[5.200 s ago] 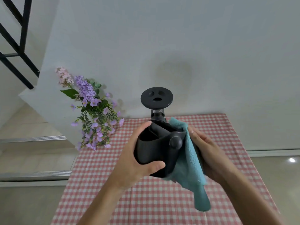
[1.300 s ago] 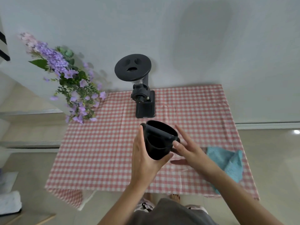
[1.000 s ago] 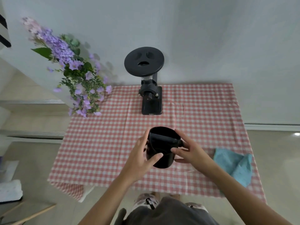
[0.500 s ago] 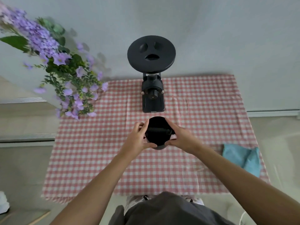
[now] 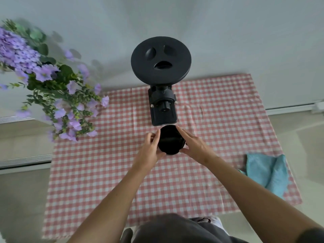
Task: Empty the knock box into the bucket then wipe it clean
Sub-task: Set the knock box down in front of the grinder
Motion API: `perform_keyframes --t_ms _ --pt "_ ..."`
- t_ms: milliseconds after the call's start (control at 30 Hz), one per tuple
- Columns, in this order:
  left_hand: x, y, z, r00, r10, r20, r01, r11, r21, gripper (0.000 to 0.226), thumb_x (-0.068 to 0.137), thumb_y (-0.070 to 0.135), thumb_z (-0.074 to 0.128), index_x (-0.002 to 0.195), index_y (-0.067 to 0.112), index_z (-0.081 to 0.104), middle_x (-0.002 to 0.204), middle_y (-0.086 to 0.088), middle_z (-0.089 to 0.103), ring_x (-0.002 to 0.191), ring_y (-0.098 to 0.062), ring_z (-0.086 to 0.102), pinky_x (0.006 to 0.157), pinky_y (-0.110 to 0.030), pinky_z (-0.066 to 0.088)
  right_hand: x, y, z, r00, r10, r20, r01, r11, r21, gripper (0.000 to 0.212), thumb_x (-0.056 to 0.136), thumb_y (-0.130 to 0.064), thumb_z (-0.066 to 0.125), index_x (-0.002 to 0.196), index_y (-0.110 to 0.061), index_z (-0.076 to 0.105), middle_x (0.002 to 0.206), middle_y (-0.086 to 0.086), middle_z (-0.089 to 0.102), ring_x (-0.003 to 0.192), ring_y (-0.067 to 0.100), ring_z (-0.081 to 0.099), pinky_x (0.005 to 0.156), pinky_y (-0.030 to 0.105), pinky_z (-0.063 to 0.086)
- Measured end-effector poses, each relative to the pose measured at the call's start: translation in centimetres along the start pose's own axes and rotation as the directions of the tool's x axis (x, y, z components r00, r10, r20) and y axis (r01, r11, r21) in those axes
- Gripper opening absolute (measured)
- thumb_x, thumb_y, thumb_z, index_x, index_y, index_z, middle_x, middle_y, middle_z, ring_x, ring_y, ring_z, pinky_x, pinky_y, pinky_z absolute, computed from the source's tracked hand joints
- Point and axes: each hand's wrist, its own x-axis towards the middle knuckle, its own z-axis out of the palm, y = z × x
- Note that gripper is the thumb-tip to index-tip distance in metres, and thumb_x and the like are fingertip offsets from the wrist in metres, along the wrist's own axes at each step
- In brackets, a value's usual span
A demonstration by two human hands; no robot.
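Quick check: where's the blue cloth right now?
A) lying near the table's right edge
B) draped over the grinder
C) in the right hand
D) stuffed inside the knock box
A: the blue cloth lies crumpled on the checked tablecloth, away from both hands.

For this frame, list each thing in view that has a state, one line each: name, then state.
knock box: upright on the tablecloth just in front of the grinder, mouth up, held on both sides.
left hand: fingers on the box's left side.
right hand: fingers on the box's right side.
blue cloth: crumpled at the table's right edge, untouched.
grinder: upright, lid on.
tablecloth: spread flat.
flowers: leaning over the table's far-left corner.
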Motion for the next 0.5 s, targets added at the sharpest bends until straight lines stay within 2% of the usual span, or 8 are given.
perform_keyframes --t_ms 267,333,433,500 --pt "-0.4 0.1 0.8 1.0 -0.027 -0.01 0.027 0.999 0.037 0.093 0.094 0.038 0.071 0.165 0.019 0.013 0.15 -0.014 0.041 0.105 -0.025 0.069 0.084 -0.037 0.063 -0.2 0.0 0.4 0.998 0.023 -0.061 -0.032 0.988 -0.149 0.092 0.094 -0.023 0.068 0.16 -0.031 0.004 0.167 -0.002 0.027 0.116 0.035 0.067 0.084 0.046 0.061" --pt "-0.6 0.2 0.9 1.0 -0.018 -0.002 0.018 0.998 0.065 0.101 0.092 0.045 0.071 0.165 0.023 0.005 0.157 -0.015 0.035 0.119 -0.03 0.065 0.089 -0.041 0.062 -0.5 0.0 0.2 0.998 0.028 -0.059 -0.036 0.989 -0.144 0.093 0.095 -0.025 0.068 0.16 -0.031 0.002 0.169 0.001 0.02 0.121 0.036 0.064 0.083 0.046 0.061" --pt "-1.0 1.1 0.7 0.997 -0.074 0.035 0.07 0.993 0.099 0.11 0.089 0.057 0.069 0.165 0.025 -0.003 0.171 -0.02 0.008 0.146 -0.039 0.042 0.103 -0.05 0.053 -1.9 0.9 -0.3 0.996 0.041 -0.075 -0.042 0.999 -0.011 0.099 0.094 -0.027 0.068 0.16 -0.029 -0.007 0.171 0.01 -0.001 0.13 0.037 0.058 0.089 0.044 0.059" --pt "-1.4 2.2 0.5 0.994 -0.101 -0.03 0.104 0.989 0.109 0.107 0.089 0.057 0.069 0.165 0.024 0.001 0.172 -0.021 0.002 0.151 -0.042 0.034 0.106 -0.053 0.05 -4.1 2.8 -0.6 0.989 0.093 -0.118 -0.088 0.995 0.048 0.102 0.096 -0.029 0.066 0.158 -0.033 -0.015 0.17 0.008 -0.011 0.129 0.034 0.059 0.091 0.039 0.059"
